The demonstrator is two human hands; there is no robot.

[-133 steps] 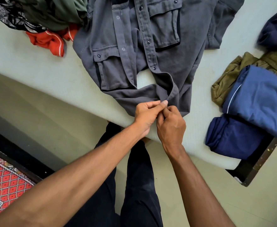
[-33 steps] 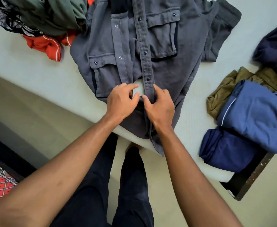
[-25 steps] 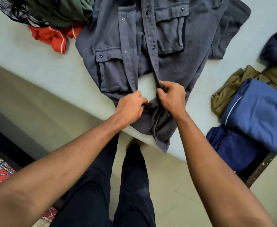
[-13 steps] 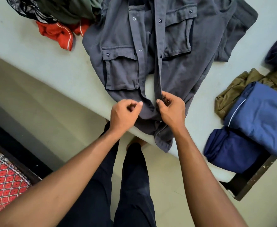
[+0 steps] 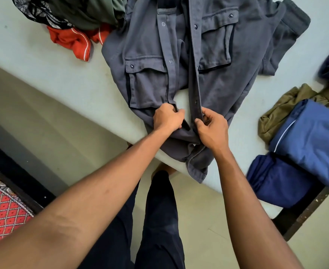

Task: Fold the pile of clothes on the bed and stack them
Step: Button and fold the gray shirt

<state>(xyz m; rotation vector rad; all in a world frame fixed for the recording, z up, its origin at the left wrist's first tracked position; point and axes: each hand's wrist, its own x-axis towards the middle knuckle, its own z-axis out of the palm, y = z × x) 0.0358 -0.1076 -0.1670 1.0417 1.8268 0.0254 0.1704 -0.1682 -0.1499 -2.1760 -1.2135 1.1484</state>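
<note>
**Nearest, 6 o'clock.** Dark trousers (image 5: pixel 159 220) are seen over pale floor; a red patterned rug (image 5: pixel 2 204) is seen at 8 o'clock.

**Hands.** The left hand (image 5: pixel 167 118) is curled round the shirt's left front edge, just below the lower pocket. The right hand (image 5: pixel 212 129) is closed on the right button strip, which is pinched between thumb and fingers. The two hands are held just apart, near the bed's edge.

**Item: grey shirt (image 5: pixel 214 74).** Heavy slate-grey cloth, laid front up on the bed (image 5: pixel 43 61). Two flapped patch pockets are fitted, each flap fastened by a dark snap. Snaps are set along both front strips. The fronts are parted below the pockets, and pale sheet is shown in the gap. The hem is bunched under the hands and is hung over the mattress edge at 6 o'clock. One sleeve is doubled back at 1 o'clock.

**Edges and room.** The mattress edge is run diagonally from 9 o'clock to 5 o'clock. Bare sheet is left at 9 o'clock and at 3 o'clock of the shirt. A dark bed frame (image 5: pixel 305 208) is exposed at the corner, 4 o'clock.

**Folded stack, 3 to 4 o'clock.** A navy piece (image 5: pixel 280 179), a mid-blue piece (image 5: pixel 315 140) and an olive piece (image 5: pixel 288 105) are overlapped, well apart from the shirt.

**Unfolded heap, 11 o'clock.** A red garment (image 5: pixel 70 38), a green garment (image 5: pixel 88 12) and a black-and-white print (image 5: pixel 35 8) are piled, touching the shirt's shoulder.
</note>
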